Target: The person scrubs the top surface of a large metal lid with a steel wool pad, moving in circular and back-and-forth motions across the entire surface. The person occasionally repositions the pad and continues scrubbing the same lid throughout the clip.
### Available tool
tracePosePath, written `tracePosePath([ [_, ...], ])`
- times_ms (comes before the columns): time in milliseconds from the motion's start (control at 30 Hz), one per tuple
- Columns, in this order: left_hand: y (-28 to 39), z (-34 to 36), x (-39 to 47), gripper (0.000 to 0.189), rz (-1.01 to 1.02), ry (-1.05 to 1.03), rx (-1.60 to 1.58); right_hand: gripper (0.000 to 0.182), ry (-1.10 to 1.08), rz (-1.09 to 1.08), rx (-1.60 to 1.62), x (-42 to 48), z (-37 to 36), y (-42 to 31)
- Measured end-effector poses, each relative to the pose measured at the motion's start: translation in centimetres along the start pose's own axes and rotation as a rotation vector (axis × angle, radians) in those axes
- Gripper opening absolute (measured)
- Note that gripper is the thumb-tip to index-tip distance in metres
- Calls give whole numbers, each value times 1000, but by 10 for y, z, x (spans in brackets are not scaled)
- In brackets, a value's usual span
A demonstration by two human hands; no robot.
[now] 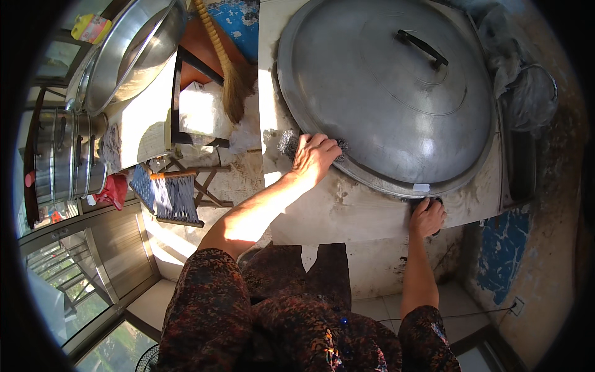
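Note:
A very large domed metal lid (362,102) with a black handle (423,48) covers most of the pale counter (325,214). At its lower left rim, my left hand (316,153) is closed on a steel wool scourer (289,143), which shows on both sides of the fingers. My right hand (427,217) grips a dark object (437,201) at the counter's front edge, just below the rim; what it is cannot be told. A small white label (421,187) sticks to the rim near this hand.
Left of the counter are a straw broom (228,69), a folding stool (174,197) and a black frame (174,107). Large metal basins (135,60) and stacked steamer pots (69,156) stand farther left. Clear plastic bags (530,93) lie by the wall at right.

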State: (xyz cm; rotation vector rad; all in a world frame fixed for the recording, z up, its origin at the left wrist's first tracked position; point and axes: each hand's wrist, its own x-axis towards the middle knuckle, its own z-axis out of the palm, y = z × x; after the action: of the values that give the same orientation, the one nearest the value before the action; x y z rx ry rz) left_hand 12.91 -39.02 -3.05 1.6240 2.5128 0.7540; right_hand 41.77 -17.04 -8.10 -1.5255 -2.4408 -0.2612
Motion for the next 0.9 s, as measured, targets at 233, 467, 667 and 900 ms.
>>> tracePosePath([
  [233, -66, -35, 30, 25, -264, 80, 177, 35, 49, -30, 24, 0, 3, 2],
  [467, 30, 16, -6, 28, -113, -13, 135, 36, 6, 0, 35, 0, 2, 1],
  [667, -50, -37, 21, 30, -208, -41, 192, 35, 4, -2, 46, 0, 2, 1],
  [900, -13, -15, 12, 28, -143, -25, 96, 35, -22, 22, -21, -1, 3, 1],
])
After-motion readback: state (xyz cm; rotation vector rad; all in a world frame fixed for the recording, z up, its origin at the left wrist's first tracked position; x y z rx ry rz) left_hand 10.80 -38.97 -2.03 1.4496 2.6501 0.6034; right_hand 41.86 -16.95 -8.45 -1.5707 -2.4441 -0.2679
